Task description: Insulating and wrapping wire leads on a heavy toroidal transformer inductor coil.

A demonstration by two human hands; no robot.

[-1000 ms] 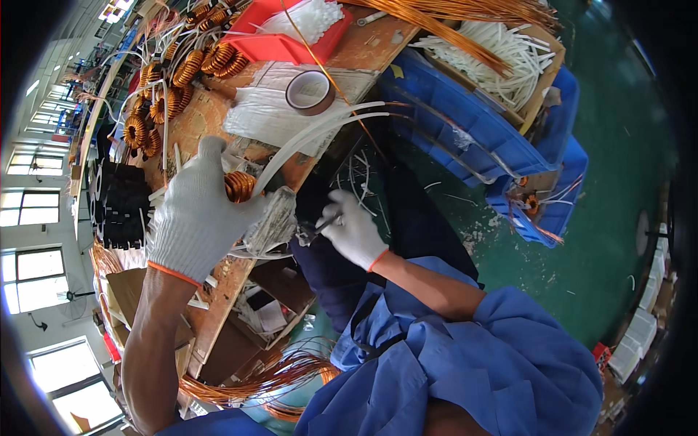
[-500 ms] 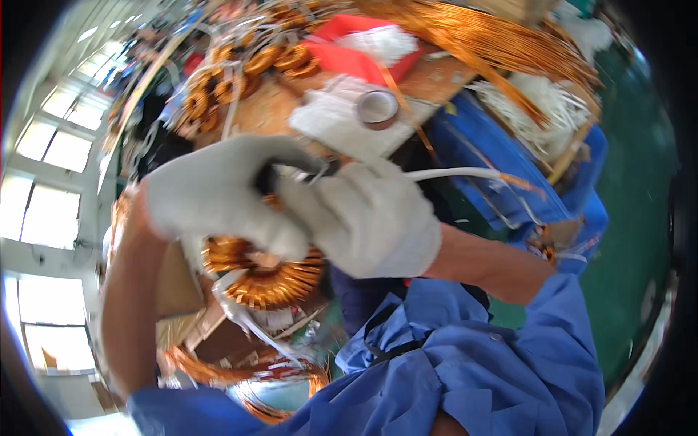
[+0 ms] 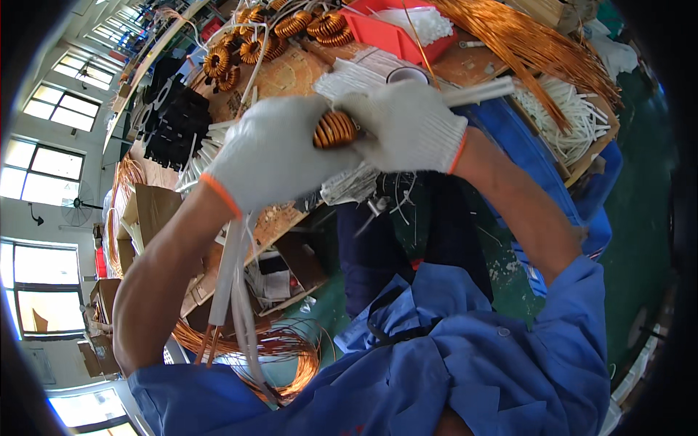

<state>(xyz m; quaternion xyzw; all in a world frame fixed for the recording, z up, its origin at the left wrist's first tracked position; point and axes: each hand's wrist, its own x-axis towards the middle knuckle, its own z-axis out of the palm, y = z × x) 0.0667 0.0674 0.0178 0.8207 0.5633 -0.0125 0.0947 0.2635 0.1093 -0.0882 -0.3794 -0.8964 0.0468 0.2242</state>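
Observation:
A toroidal copper coil [image 3: 335,129] is held between my two gloved hands, over the near edge of the workbench; only part of its windings shows. My left hand [image 3: 280,149] wraps its left side, fingers curled behind and under it. Against its right side press the bent fingers of my right hand [image 3: 413,125], whose fingertips are partly hidden. White sleeving [image 3: 231,276] with bare copper ends hangs below my left hand. Another white tube [image 3: 480,91] sticks out to the right past my right hand. Just below my hands is a wrapped metal clamp [image 3: 352,184] at the bench edge.
Several finished coils [image 3: 292,25] lie at the back of the workbench [image 3: 309,69]. A red bin [image 3: 371,33] holds white pieces. At the right are long copper wires [image 3: 531,54], a box of white tubes [image 3: 571,131] and a blue crate [image 3: 509,156]. Black parts [image 3: 174,120] are stacked left.
The coil has moved up from below my hands to between them and turned, showing its side. Both hands have risen slightly and the right has shifted right. The view is sharper.

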